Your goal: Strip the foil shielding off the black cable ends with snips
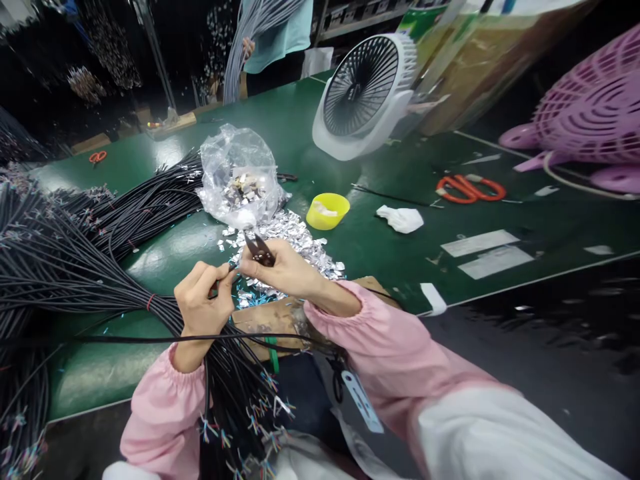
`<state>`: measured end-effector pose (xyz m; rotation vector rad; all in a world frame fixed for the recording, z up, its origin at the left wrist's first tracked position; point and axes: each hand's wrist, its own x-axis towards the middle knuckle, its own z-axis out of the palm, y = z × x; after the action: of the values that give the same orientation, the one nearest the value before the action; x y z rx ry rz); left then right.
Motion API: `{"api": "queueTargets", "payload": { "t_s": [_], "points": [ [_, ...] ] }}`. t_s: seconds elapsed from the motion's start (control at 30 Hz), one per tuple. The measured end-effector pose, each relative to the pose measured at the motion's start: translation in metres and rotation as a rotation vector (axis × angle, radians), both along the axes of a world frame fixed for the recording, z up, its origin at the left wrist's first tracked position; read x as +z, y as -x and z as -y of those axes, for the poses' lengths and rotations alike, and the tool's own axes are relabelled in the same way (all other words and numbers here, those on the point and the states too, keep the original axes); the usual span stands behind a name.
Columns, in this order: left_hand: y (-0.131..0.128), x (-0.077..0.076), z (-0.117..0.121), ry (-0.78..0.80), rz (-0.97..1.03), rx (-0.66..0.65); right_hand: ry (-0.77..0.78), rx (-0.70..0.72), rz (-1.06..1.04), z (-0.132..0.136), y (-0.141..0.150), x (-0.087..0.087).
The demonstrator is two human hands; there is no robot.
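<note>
My left hand (pixel 203 300) is closed, pinching a black cable (pixel 232 267) near its end. My right hand (pixel 287 270) is wrapped round small dark cutting pliers (pixel 259 249), whose jaws stick up apart from the cable; its thumb and fingertip meet the cable end beside the left fingers. The handles are hidden in the palm. Under my left wrist runs a thick bundle of black cables (pixel 120 277), tied with a red band (pixel 151 302). Its near ends fan out over my lap with coloured wires (pixel 255 417) bare. Below my hands lies a heap of silvery foil scraps (pixel 295 233).
A clear plastic bag (pixel 240 180) of small pieces stands behind the scraps, beside a yellow cup (pixel 327 211). Farther off are a white fan (pixel 363 93), orange-handled scissors (pixel 470 189) and a pink fan (pixel 590 107). Another person's hand (pixel 248 48) holds grey cables at the back.
</note>
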<state>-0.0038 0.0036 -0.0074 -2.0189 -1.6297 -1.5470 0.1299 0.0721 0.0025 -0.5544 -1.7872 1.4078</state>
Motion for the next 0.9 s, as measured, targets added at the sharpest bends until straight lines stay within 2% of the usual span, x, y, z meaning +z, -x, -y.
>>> {"api": "queueTargets", "payload": {
  "t_s": [0.07,0.2,0.37,0.73,0.9],
  "points": [
    [0.002,-0.001,0.001,-0.018,-0.007,0.04,-0.053,-0.026,0.004,0.001,0.0,-0.002],
    [0.005,0.003,0.003,0.006,0.14,0.071,-0.103,-0.123,-0.016,0.003,-0.002,-0.006],
    [0.005,0.008,0.003,-0.008,0.219,0.061,-0.223,-0.098,0.08,0.005,-0.005,-0.003],
    [0.003,0.009,0.004,-0.025,0.186,0.074,-0.214,-0.116,0.067,0.006,-0.007,0.0],
    [0.0,0.011,0.004,0.103,0.262,0.084,-0.209,-0.184,0.089,0.007,-0.006,-0.002]
  ]
}}
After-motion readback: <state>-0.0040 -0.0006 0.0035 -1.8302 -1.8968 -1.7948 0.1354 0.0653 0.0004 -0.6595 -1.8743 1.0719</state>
